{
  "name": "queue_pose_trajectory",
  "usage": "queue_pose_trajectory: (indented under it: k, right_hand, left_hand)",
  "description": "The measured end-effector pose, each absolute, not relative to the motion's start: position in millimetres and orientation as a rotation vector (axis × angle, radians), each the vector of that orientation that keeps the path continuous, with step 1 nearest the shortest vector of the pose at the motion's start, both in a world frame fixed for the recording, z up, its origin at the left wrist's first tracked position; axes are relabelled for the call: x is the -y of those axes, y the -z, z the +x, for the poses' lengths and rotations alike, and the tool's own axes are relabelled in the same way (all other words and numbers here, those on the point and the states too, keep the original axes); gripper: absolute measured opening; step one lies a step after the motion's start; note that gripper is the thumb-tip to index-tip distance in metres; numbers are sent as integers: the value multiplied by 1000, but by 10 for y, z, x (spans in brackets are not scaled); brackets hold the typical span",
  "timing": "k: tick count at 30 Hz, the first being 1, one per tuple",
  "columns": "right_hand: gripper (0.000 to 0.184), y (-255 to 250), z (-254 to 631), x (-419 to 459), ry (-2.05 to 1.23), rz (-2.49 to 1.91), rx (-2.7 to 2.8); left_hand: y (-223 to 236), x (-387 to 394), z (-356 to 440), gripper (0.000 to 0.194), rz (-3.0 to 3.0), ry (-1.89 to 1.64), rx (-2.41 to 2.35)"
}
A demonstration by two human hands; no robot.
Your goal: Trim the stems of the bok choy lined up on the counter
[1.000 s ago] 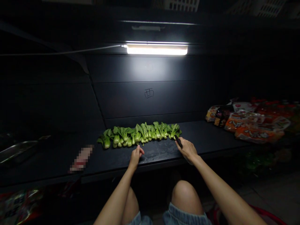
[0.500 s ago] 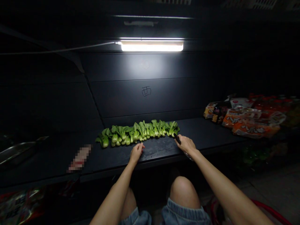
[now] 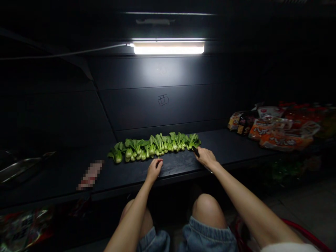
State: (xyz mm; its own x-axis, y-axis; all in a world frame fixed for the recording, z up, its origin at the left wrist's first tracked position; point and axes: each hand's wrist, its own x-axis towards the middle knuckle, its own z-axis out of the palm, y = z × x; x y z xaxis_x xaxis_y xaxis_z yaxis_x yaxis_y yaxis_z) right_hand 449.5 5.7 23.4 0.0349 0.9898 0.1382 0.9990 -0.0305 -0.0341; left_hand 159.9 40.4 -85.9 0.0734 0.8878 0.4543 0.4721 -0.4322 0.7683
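Note:
A row of several small green bok choy (image 3: pixel 154 147) lies along the back of a dark shelf (image 3: pixel 231 148), lit by a strip lamp above. My left hand (image 3: pixel 154 169) rests on the shelf just in front of the row's middle, fingers curled loosely, and I cannot make out anything in it. My right hand (image 3: pixel 206 157) is closed round a dark, slim object (image 3: pixel 195 151) whose tip touches the rightmost bok choy. It looks like a knife handle or a marker; I cannot tell which.
Packets of snacks in orange and red wrappers (image 3: pixel 278 131) are piled on the shelf at the right. A metal tray (image 3: pixel 21 169) sits at the far left and a blurred-out tag (image 3: pixel 90 175) lies beside it. My knees are under the shelf edge.
The view has shifted slightly; both hands have crept a little toward the bok choy row. The right hand keeps its grip on the dark object.

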Motion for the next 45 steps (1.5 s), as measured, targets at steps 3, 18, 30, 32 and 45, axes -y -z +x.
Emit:
queue_pose_trajectory:
  k: [3,18,30,32,45]
  right_hand:
    - [33,-200,4449,-89,109,-2185,2047]
    - [29,-237,4240,-177,116,-2068,2154]
    - [29,-229,3955,-238,163,-1916,2343]
    - [28,-212,3896,-248,132,-1889,2338]
    - [29,-174,3775,-308,103,-1776,2362]
  left_hand:
    - [860,-404,1595,26,1935,-1311,-1341]
    - [827,-431,1593,27,1891,-1322,-1300]
    - [803,-508,1246,23,2072,-1284,-1492]
    - [810,-478,1175,22,2082,-1282,-1526]
    - [816,-451,1174,24,2051,-1311,-1508]
